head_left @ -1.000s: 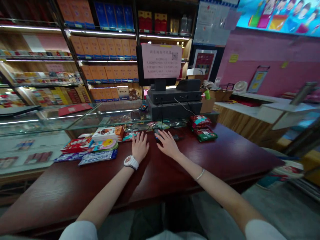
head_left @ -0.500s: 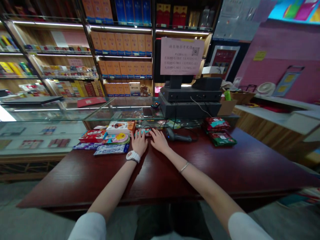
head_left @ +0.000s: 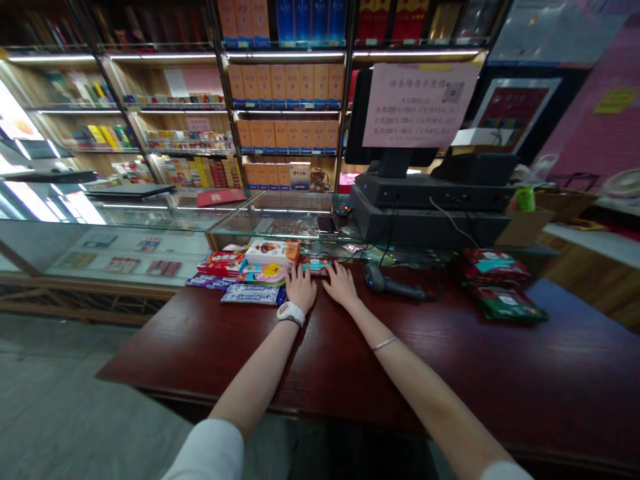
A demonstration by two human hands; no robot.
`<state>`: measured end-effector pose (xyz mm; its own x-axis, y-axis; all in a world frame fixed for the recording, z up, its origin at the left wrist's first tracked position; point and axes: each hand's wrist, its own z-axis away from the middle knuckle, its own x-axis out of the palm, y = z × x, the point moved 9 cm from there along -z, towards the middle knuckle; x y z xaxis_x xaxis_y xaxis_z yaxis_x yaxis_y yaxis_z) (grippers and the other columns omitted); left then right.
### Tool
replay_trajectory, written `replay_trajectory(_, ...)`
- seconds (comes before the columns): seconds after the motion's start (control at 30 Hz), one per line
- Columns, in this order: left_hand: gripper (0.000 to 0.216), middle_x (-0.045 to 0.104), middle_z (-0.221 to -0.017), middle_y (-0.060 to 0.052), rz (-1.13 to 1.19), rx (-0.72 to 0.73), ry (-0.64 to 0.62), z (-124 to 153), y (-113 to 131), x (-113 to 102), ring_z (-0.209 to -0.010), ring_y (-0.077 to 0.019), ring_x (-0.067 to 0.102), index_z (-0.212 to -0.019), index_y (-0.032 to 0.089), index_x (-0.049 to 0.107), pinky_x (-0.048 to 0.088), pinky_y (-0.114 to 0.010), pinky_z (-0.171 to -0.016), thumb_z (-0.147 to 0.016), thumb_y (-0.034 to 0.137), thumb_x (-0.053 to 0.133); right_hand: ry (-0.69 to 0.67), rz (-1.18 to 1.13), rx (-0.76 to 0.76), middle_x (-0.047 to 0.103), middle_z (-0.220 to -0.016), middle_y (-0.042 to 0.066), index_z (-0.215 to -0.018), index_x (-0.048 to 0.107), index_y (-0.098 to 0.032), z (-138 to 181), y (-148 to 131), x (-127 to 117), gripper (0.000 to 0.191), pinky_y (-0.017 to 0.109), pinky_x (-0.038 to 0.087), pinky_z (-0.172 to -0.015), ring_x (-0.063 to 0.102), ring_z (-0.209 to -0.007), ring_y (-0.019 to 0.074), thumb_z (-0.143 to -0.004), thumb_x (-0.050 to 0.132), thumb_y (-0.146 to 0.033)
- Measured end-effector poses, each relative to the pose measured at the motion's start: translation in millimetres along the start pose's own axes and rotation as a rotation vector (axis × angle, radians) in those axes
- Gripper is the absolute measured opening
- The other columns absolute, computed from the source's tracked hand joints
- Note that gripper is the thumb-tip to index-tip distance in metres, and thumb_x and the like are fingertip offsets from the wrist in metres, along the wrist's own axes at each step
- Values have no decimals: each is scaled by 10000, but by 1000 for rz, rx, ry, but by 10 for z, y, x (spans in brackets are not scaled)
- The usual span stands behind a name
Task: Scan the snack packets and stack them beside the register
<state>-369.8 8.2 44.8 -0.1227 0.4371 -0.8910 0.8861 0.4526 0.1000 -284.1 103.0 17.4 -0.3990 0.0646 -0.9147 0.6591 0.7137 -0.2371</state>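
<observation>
Near the middle of the frame, the left hand [head_left: 301, 288] and right hand [head_left: 341, 285] lie palm-down side by side on the dark red counter [head_left: 450, 373]. Both hands are open with fingers spread and grip nothing. Their fingertips reach a small teal-and-red packet [head_left: 315, 265] lying flat at the counter's far edge. Left of the hands is a heap of snack packs topped by a white-and-orange box [head_left: 273, 252], just right of them a black barcode scanner [head_left: 385, 283], and further right a stack of red-and-green packets [head_left: 497, 290].
</observation>
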Motion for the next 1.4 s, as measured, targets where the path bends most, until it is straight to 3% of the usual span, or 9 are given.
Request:
replay_trajectory(0.23,515,536,-1439,-148,37,-17,-70,11,-41,121,-1357,-353,436,-1394,154,516,180,-584,-1182,-921,334,420,-116,-42,54,369,-1558,156,-1476,397,-280,11,128,214,560,601,264,-1123,371,-1414,340,-950,456,-462)
replay_trajectory(0.37,436,616,-1340,-139,45,14,-74,30,5,20,-1272,-328,509,-1293,162,592,194,-566,-1179,-915,318,439,-159,-32,73,331,-1578,151,-1458,416,-277,56,149,153,549,591,246,-1135,358,-1424,337,-946,477,-466)
replay_trajectory(0.53,311,709,-1086,-108,26,67,-134,98,94,-148,-1101,-279,602,-1081,179,684,223,-516,-1171,-918,326,463,-145,-66,73,433,-1514,163,-1340,519,-251,167,196,2,475,608,247,-1127,413,-1385,330,-918,534,-470)
replay_trajectory(0.63,446,636,-1243,-141,50,37,-128,135,80,-215,-1180,-303,562,-1262,181,606,274,-490,-1146,-889,414,537,-127,-110,52,466,-1489,150,-1354,492,-249,236,214,-68,485,624,253,-1121,430,-1370,313,-916,540,-452)
replay_trajectory(0.8,703,437,-1497,-193,59,-25,-200,157,22,-48,-1412,-377,350,-1482,179,392,168,-525,-1188,-880,509,543,-183,-134,101,350,-1569,148,-1550,183,-286,286,267,-38,745,605,250,-1133,322,-1447,314,-921,537,-472)
replay_trajectory(0.97,663,468,-1485,-187,121,-3,-247,96,21,157,-1411,-355,373,-1469,182,412,141,-558,-1191,-897,502,513,-229,-85,93,321,-1588,123,-1539,269,-314,264,254,41,646,616,182,-1155,277,-1461,362,-953,487,-478)
replay_trajectory(1.17,495,648,-1288,-160,271,71,-173,34,57,112,-1281,-304,530,-1317,171,579,177,-545,-1188,-863,367,614,-148,-189,39,478,-1497,101,-1472,423,-284,214,260,55,557,579,244,-1153,374,-1424,308,-938,543,-384)
replay_trajectory(1.4,346,715,-1152,-108,410,99,11,-9,24,-81,-1186,-292,597,-1145,209,675,236,-561,-1167,-800,234,701,116,-326,-90,521,-1458,103,-1418,501,-304,164,244,-113,549,561,374,-1096,476,-1354,290,-882,611,-252)
